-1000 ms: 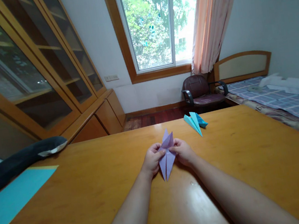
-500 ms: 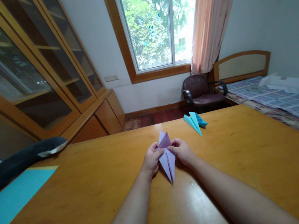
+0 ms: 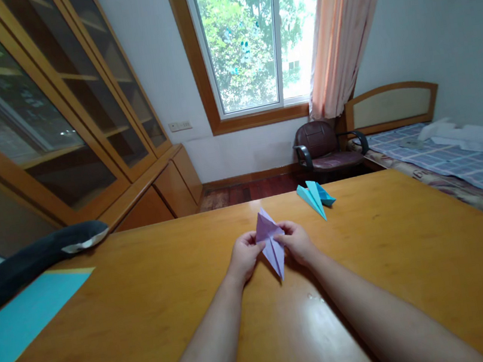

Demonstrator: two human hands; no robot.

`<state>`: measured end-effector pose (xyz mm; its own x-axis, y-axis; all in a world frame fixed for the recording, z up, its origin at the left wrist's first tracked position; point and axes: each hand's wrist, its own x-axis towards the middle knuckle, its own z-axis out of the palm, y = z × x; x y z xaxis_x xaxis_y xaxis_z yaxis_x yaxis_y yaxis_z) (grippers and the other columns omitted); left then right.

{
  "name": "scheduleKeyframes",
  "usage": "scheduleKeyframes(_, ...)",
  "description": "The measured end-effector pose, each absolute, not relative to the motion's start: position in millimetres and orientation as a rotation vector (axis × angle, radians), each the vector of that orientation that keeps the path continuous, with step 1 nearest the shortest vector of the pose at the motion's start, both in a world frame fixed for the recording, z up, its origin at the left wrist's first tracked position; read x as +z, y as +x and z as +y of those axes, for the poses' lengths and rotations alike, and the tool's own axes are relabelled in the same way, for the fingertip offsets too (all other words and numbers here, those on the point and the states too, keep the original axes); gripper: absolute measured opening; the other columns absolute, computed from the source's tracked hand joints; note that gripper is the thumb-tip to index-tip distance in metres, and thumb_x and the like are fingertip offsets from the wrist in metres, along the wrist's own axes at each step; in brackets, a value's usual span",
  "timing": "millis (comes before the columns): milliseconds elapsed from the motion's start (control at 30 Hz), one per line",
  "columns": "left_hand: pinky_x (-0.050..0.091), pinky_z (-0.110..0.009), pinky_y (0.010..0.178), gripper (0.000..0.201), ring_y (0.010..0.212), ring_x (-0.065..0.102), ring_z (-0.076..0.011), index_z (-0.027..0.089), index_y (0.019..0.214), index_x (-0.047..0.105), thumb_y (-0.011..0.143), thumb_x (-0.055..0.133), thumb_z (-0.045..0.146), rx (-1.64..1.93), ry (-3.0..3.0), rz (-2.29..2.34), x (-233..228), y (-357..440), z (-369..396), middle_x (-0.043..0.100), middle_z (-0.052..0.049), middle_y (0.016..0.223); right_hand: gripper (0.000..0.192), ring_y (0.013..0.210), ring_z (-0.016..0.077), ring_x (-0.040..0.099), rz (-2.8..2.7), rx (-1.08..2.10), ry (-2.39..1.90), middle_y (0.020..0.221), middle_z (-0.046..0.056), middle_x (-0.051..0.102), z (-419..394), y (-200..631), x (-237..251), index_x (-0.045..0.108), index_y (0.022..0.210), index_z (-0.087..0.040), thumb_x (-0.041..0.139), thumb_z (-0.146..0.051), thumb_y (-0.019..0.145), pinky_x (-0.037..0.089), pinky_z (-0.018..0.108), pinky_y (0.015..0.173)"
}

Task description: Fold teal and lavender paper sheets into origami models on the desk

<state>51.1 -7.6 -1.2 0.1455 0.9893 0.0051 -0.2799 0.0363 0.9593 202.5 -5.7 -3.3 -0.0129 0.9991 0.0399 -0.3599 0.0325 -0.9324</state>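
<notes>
A piece of folded purple origami paper (image 3: 274, 252) is held between both hands over the middle of the table. It has a diamond shape, with one point toward the window and a narrow point toward me. My left hand (image 3: 246, 256) pinches its left edge, thumb on top. On the opposite edge, my right hand (image 3: 296, 241) grips it the same way. The fingers beneath the paper are partly hidden.
Beyond my right hand lies a light-blue paper plane (image 3: 314, 199), beside a darker blue folded paper (image 3: 326, 195). A blue sheet (image 3: 30, 318) and a dark plush-looking object (image 3: 43, 250) occupy the left of the wooden table (image 3: 152, 315). A chair (image 3: 322, 147) stands behind.
The purple paper has turned slightly between my hands; its near tip has shifted up and to the right. Its upper flap looks wider and flatter. Both hands keep their hold.
</notes>
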Motion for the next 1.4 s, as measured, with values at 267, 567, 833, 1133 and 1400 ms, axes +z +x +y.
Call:
scheduleKeyframes(267, 0.046, -0.024, 0.06, 0.016, 0.06, 0.06, -0.0135, 0.012, 0.069, 0.068, 0.056, 0.067, 0.021, 1.251, 0.957, 0.981, 1, 50, -8, 0.067, -0.003, 0.065, 0.019, 0.052, 0.0123, 0.051, -1.023, 1.386, -0.989, 0.058, 0.001, 0.064, -3, 202, -14, 0.07, 0.067, -0.016, 0.06, -0.018, 0.051, 0.036, 0.024, 0.051)
scheduleKeyframes(567, 0.047, -0.023, 0.059, 0.04, 0.059, 0.061, -0.0126, 0.013, 0.085, 0.062, 0.05, 0.079, 0.017, 1.251, 1.04, 1.046, -1, 53, -7, 0.067, 0.0, 0.068, 0.016, 0.058, 0.0129, 0.052, -1.14, 1.226, -1.096, 0.062, -0.001, 0.061, 0, 203, -10, 0.064, 0.07, -0.017, 0.065, -0.023, 0.055, 0.04, 0.024, 0.054)
scheduleKeyframes(833, 0.05, -0.029, 0.07, 0.04, 0.067, 0.064, -0.0165, 0.009, 0.087, 0.068, 0.049, 0.08, 0.014, 1.047, 1.069, 0.979, 8, 46, -11, 0.071, -0.007, 0.079, 0.032, 0.071, 0.0173, 0.06, -1.079, 1.311, -1.073, 0.077, 0.003, 0.068, 1, 203, -13, 0.064, 0.083, -0.015, 0.067, -0.017, 0.051, 0.047, 0.03, 0.068)
scheduleKeyframes(1133, 0.038, -0.039, 0.1, 0.014, 0.119, 0.052, -0.031, 0.013, 0.063, 0.07, 0.058, 0.077, 0.024, 1.228, 1.376, 1.187, 12, 41, -7, 0.052, -0.018, 0.135, 0.016, 0.089, 0.0213, 0.058, -1.333, 0.888, -1.127, 0.098, 0.009, 0.062, -2, 205, -3, 0.056, 0.052, -0.018, 0.068, -0.026, 0.06, 0.045, 0.032, 0.077)
scheduleKeyframes(1400, 0.049, -0.026, 0.064, 0.025, 0.066, 0.063, -0.0155, 0.014, 0.079, 0.065, 0.066, 0.074, 0.034, 1.324, 1.251, 0.994, 19, 48, -15, 0.067, -0.003, 0.068, 0.017, 0.058, 0.014, 0.051, -1.271, 1.047, -1.009, 0.061, -0.002, 0.057, -13, 199, 9, 0.056, 0.068, -0.02, 0.065, -0.034, 0.067, 0.042, 0.026, 0.056)
